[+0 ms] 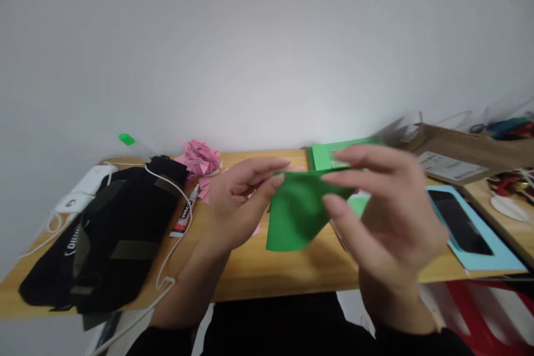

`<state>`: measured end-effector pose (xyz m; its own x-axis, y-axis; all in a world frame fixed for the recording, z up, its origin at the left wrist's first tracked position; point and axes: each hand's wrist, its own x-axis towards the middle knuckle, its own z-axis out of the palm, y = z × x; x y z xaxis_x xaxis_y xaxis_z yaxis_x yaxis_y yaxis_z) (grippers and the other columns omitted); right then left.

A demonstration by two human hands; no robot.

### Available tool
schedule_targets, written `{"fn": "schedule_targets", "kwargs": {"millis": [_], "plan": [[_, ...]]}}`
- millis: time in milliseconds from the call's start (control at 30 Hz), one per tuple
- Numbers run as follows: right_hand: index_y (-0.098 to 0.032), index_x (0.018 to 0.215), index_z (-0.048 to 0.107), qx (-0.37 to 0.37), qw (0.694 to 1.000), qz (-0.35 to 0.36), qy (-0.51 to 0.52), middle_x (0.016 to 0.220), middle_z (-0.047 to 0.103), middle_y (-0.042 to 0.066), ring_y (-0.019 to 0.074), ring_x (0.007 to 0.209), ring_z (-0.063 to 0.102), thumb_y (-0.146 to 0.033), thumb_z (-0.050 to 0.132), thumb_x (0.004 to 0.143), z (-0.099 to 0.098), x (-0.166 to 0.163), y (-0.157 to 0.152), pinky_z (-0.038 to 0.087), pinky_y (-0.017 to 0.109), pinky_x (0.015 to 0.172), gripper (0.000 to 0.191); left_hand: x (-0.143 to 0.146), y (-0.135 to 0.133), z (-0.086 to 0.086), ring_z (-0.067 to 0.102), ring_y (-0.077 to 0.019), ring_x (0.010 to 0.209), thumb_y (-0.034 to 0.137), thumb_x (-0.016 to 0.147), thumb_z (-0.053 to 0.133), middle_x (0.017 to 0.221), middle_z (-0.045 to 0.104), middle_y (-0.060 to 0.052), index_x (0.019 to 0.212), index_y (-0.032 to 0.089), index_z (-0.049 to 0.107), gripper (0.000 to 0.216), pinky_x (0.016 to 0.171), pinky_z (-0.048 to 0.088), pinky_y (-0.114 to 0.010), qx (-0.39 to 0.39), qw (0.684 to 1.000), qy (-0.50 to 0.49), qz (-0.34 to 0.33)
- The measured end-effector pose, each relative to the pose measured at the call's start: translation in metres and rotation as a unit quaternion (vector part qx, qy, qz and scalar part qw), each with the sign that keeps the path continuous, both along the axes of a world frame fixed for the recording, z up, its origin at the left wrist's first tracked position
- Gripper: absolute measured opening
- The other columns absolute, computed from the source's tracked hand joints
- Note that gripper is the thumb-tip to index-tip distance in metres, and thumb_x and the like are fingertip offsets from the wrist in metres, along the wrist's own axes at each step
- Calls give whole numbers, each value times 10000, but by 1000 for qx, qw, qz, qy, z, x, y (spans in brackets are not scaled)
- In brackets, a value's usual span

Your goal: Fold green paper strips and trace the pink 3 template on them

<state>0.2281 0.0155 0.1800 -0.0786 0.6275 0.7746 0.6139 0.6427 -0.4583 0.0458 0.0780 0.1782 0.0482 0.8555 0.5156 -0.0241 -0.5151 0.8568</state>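
Observation:
A piece of green paper (296,217) hangs above the table, its top edge nearly level and its lower part curved. My left hand (242,200) pinches the upper left corner between thumb and fingers. At the upper right edge, my right hand (384,206) has its fingers and thumb on the paper, somewhat spread and blurred by motion. The palm side of that hand and the back of the paper are hidden.
On the wooden table (267,278) lie a black bag (137,233), a white cable (177,242), a glue tube (184,214) and crumpled pink paper (200,158). Green sheets (321,157) lie behind my hands. Rightward are a phone (459,222) on light blue paper and a cardboard box (471,150).

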Motion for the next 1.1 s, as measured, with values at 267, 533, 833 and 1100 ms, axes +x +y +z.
{"fn": "schedule_targets", "kwargs": {"millis": [267, 533, 833, 1100], "plan": [[-247, 879, 649, 12, 994, 40, -104, 1107, 623, 75, 254, 1012, 639, -232, 677, 840, 9, 53, 37, 526, 427, 792, 50, -9, -11, 2, 771, -154, 881, 69, 883, 671, 1000, 795, 21, 1168, 301, 716, 371, 827, 630, -246, 109, 984, 142, 9], [-224, 805, 631, 43, 973, -3, -226, 1004, 699, 82, 243, 884, 645, -294, 674, 877, 5, 63, 39, 485, 408, 732, 109, -10, -26, 0, 769, -143, 840, 81, 878, 677, 1033, 783, 79, 1251, 411, 666, 499, 729, 611, -218, 164, 952, 248, 72], [-292, 1225, 626, -123, 963, 167, 173, 1042, 732, 37, 203, 956, 709, -202, 738, 825, -16, 50, 34, 591, 372, 809, 425, -4, -23, -5, 765, -148, 934, 33, 888, 650, 994, 790, 69, 1210, 365, 693, 464, 848, 639, -256, 112, 985, 122, 55], [-248, 885, 715, -234, 906, 173, 306, 826, 742, -18, 146, 744, 699, -179, 835, 695, -11, 6, 27, 571, 244, 609, 235, 6, -26, -28, 771, -152, 891, 135, 899, 702, 1019, 789, 48, 1149, 362, 726, 338, 805, 649, -253, 71, 995, 11, 69]]}}
